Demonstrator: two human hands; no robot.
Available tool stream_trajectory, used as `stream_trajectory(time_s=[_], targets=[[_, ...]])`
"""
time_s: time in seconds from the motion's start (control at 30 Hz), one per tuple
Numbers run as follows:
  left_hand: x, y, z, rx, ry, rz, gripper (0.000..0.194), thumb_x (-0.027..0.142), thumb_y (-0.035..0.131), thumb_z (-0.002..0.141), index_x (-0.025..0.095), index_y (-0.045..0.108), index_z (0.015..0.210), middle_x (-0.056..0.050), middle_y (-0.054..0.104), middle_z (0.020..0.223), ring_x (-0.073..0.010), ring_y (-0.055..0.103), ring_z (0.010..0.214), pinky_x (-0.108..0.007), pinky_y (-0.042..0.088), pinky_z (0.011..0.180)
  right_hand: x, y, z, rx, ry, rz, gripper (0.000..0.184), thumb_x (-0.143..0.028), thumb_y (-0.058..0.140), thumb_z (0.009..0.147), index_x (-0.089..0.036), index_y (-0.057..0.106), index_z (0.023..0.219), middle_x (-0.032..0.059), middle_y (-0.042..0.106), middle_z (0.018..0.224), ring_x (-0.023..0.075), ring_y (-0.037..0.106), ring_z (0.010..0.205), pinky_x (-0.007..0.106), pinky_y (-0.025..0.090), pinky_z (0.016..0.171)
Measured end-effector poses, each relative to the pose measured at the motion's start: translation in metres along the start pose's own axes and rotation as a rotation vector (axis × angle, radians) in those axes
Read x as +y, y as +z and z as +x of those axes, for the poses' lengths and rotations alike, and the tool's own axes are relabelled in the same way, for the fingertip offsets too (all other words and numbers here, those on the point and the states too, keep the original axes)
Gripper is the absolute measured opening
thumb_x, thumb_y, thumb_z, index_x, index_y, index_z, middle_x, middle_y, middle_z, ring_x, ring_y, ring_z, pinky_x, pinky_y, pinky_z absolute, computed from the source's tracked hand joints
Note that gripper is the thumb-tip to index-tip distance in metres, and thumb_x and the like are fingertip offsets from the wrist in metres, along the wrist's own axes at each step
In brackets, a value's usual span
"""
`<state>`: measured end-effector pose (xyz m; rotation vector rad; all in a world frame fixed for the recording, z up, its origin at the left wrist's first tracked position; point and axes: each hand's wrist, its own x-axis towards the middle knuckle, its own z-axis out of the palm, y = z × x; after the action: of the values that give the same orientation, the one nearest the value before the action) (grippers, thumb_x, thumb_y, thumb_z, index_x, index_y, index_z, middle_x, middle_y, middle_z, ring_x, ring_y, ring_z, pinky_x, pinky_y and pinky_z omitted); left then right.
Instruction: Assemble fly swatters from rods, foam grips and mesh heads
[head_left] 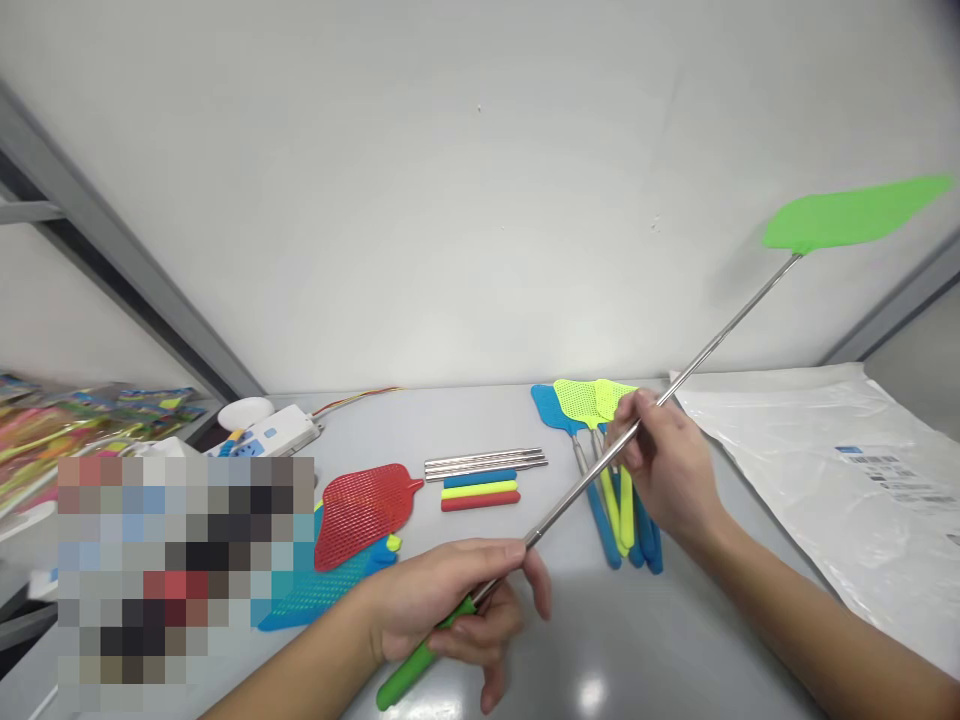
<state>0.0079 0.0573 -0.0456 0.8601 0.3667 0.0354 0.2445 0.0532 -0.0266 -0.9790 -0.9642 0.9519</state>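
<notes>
A green fly swatter (847, 215) with an extended metal telescopic rod runs diagonally across the view, its head up at the far right. My left hand (457, 600) is closed around the lower rod near the green handle. Higher up, the fingers of my right hand (664, 450) pinch the rod. Just behind the right hand lie several fly swatters with blue and yellow heads (589, 402) and handles. Left of them, several bare metal rods (484, 463) lie beside blue, yellow and red handles (480, 495). A red swatter head (367, 510) rests partly over a blue one (322, 585).
A white power strip (277, 435) with wires sits at the back left, near colourful plastic packages (90, 430). On the right a white plastic mailing bag (825, 450) covers the table. A pale wall (450, 200) closes off the back. Part of the left side is pixelated.
</notes>
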Motion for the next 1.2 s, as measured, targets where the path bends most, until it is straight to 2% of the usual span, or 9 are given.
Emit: stream_trajectory(time_s=[0.13,0.2,0.3,0.47,0.53,0.83,0.97,1.1,1.2], targets=[[0.0,0.004,0.0,-0.008,0.031,-0.002,0.039,0.048,0.03,0.099,0.019,0.056,0.099,0.012,0.031,0.046,-0.0038,0.016,0.03,-0.027,0.047,0.055,0.016,0.02,-0.031,-0.275,0.162,-0.093,0.033,-0.051,0.05,0.093,-0.021,0.056,0.08,-0.0073,0.041,0.042,0.009,0.035,0.041,0.023,0.027,0.045],[-0.001,0.002,-0.001,-0.018,0.035,0.007,0.039,0.053,0.034,0.097,0.019,0.054,0.095,0.013,0.032,0.046,-0.0037,0.017,0.03,-0.028,0.047,0.056,0.019,0.026,-0.042,-0.364,0.207,-0.117,0.036,-0.054,0.047,0.093,-0.021,0.056,0.081,-0.0069,0.043,0.042,0.0091,0.037,0.041,0.023,0.028,0.045],[-0.001,-0.002,-0.001,-0.05,0.034,-0.002,0.037,0.055,0.039,0.095,0.02,0.048,0.084,0.013,0.03,0.044,-0.004,0.017,0.03,-0.029,0.048,0.056,0.019,0.027,-0.044,-0.367,0.192,-0.14,0.039,-0.054,0.044,0.094,-0.02,0.058,0.082,-0.0065,0.044,0.042,0.0093,0.038,0.042,0.023,0.029,0.046],[0.003,-0.002,-0.002,-0.064,0.028,-0.005,0.041,0.055,0.037,0.096,0.021,0.038,0.073,0.013,0.026,0.043,-0.0038,0.013,0.032,-0.027,0.047,0.053,0.013,0.019,-0.03,-0.359,0.169,-0.12,0.035,-0.05,0.047,0.095,-0.02,0.062,0.084,-0.0067,0.043,0.039,0.0089,0.033,0.039,0.024,0.025,0.044],[0.004,-0.003,-0.004,-0.051,0.022,-0.002,0.041,0.055,0.036,0.096,0.021,0.037,0.073,0.013,0.025,0.043,-0.0042,0.013,0.032,-0.026,0.046,0.051,0.01,0.014,-0.024,-0.322,0.136,-0.111,0.034,-0.048,0.048,0.095,-0.019,0.063,0.083,-0.0065,0.043,0.039,0.009,0.032,0.04,0.025,0.026,0.045],[0.006,-0.007,-0.007,-0.039,-0.023,0.074,0.038,0.054,0.037,0.096,0.022,0.036,0.074,0.012,0.024,0.044,-0.0056,0.013,0.035,-0.025,0.045,0.048,-0.021,-0.013,0.013,-0.004,-0.029,0.017,0.033,-0.038,0.057,0.092,-0.019,0.064,0.066,-0.0044,0.037,0.037,0.0104,0.035,0.041,0.027,0.029,0.045],[0.011,-0.006,-0.011,-0.026,-0.024,0.163,0.04,0.055,0.039,0.095,0.022,0.035,0.073,0.012,0.022,0.045,-0.0062,0.014,0.037,-0.023,0.042,0.045,-0.028,-0.015,0.009,0.038,-0.102,0.044,0.037,-0.035,0.057,0.091,-0.018,0.061,0.059,-0.0028,0.039,0.039,0.0104,0.036,0.041,0.029,0.026,0.044],[0.019,-0.006,-0.02,0.038,0.009,0.286,0.039,0.053,0.043,0.095,0.022,0.035,0.073,0.011,0.024,0.05,-0.0074,0.02,0.042,-0.021,0.039,0.045,-0.033,-0.012,0.002,0.072,-0.161,0.054,0.031,-0.034,0.056,0.091,-0.017,0.065,0.067,-0.0034,0.037,0.038,0.0102,0.034,0.04,0.029,0.023,0.044],[0.028,-0.005,-0.027,0.085,0.022,0.4,0.037,0.051,0.046,0.095,0.021,0.038,0.074,0.009,0.027,0.056,-0.0079,0.024,0.047,-0.021,0.04,0.047,-0.037,-0.012,0.003,0.167,-0.24,0.103,0.028,-0.03,0.056,0.09,-0.018,0.063,0.065,-0.0036,0.037,0.038,0.0103,0.033,0.039,0.03,0.024,0.045]])
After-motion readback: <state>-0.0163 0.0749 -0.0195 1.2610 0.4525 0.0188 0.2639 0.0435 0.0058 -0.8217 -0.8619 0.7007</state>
